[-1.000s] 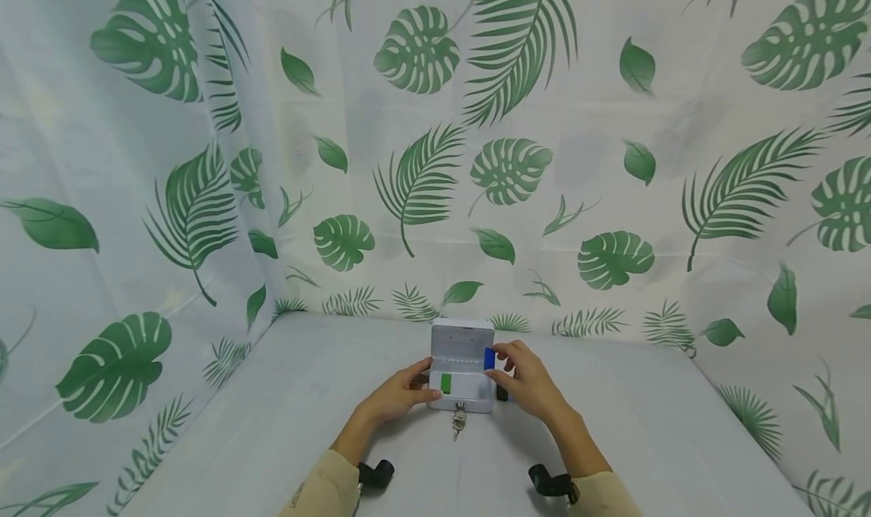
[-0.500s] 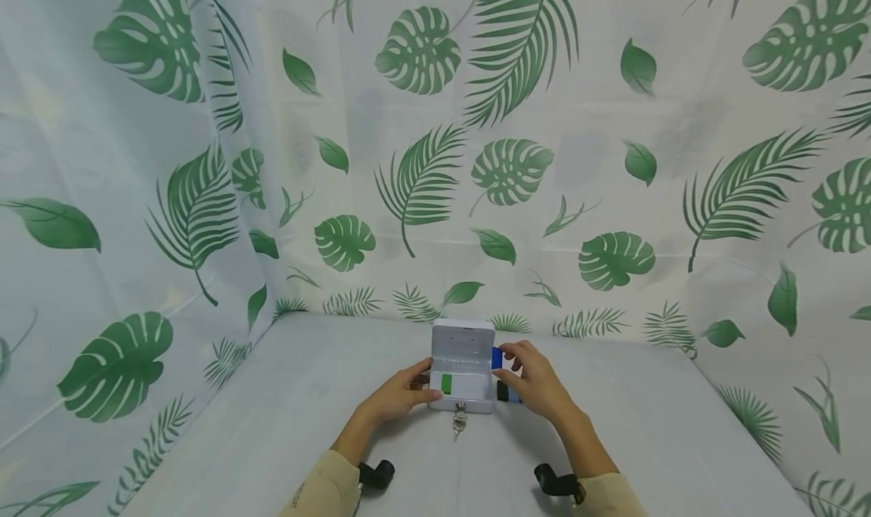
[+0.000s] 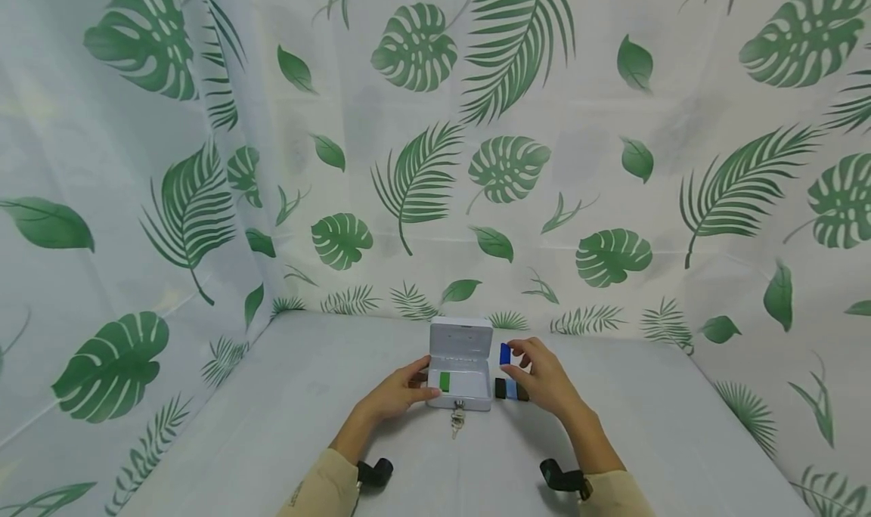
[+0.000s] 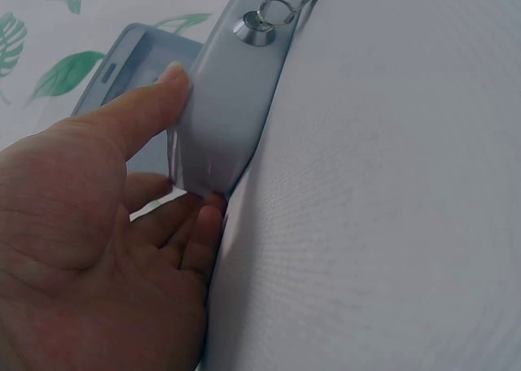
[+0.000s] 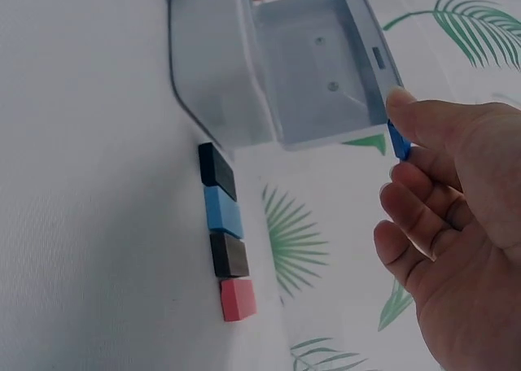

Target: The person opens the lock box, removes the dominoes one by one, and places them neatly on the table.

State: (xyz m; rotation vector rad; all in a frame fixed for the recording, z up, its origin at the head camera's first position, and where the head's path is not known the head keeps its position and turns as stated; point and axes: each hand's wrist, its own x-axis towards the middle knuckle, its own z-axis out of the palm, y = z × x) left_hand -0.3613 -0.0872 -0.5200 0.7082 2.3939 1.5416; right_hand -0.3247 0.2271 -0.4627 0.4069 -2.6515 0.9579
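Left hand (image 3: 391,397): thumb and fingers grip box (image 3: 460,366) left side | Right hand (image 3: 544,381): pinches blue block (image 3: 505,353) right of box | Block row (image 5: 224,229): beside box.

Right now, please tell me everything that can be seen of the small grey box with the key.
The grey box looks like painted metal, with rounded corners. It stands on the white table, its hinged lid raised upright at the back. A lock on the front wall carries a key with a ring. Inside lies a green block. The left hand grips its left end, thumb on the front wall. The right hand holds a blue block beside the lid, apart from it.
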